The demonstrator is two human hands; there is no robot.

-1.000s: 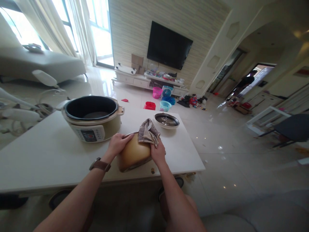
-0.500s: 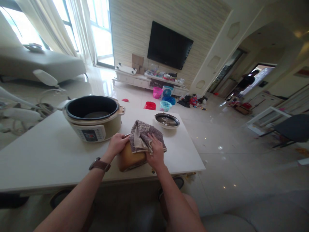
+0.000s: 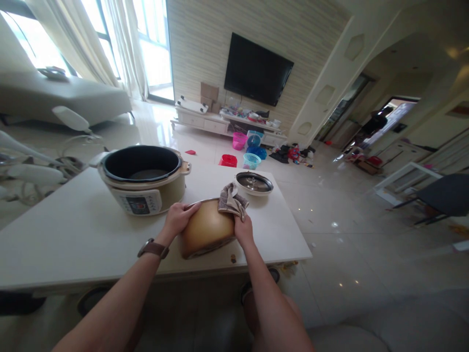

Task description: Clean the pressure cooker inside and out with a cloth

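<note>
And here's the golden pot [image 3: 207,226], tilted near the front edge of the table [image 3: 91,239], toward its right corner, squarely between both hands, neither nearer, the left hand [image 3: 178,218] clamped on its upturned rim, the right hand [image 3: 245,231] clasping the cloth [image 3: 231,201] against the opposite side, some fingertips hidden from me.

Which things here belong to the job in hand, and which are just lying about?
Job: golden pot, held tilted; cloth over its rim; probably the open cooker and lid-like piece.
Lying about: pink basket, red container, light-blue basket, small brown object.
</note>
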